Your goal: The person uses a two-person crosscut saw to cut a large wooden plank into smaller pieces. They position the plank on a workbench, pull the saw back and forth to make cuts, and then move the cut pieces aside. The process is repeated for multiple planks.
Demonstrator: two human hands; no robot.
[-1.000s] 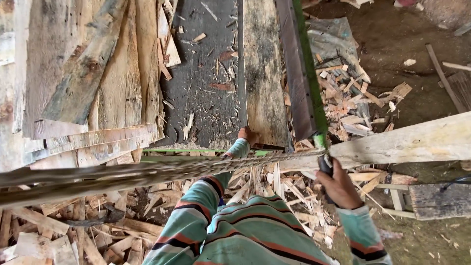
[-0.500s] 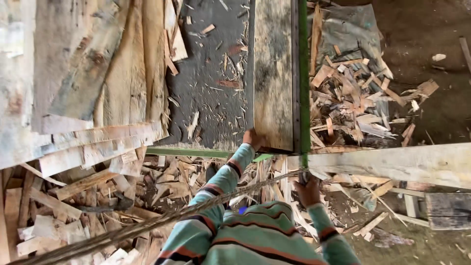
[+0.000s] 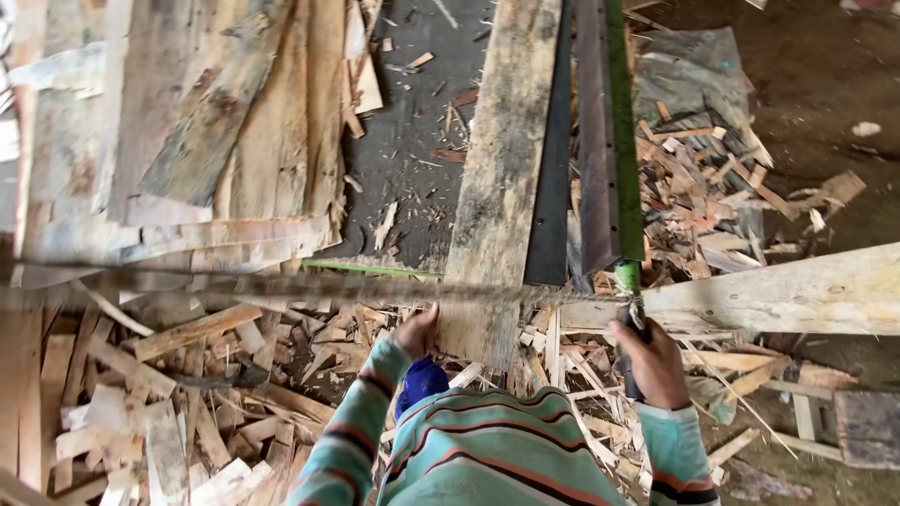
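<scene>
The long plank (image 3: 497,178), judged heavy, stiff and splintery, lies lengthwise on the saw desk (image 3: 412,141), its near end grasped by the left hand (image 3: 417,330), while the right hand (image 3: 652,361) stays clenched around a dark handle (image 3: 636,323) above the scrap wood (image 3: 187,403).

A long plank (image 3: 502,169) lies lengthwise on a workbench (image 3: 412,122), with stacked boards (image 3: 187,131) to its left and a metal rail (image 3: 609,131) to its right. Beyond the rail, wood scraps (image 3: 712,187) litter the ground. Another beam (image 3: 787,295) crosses at right, near the rail's end.
</scene>
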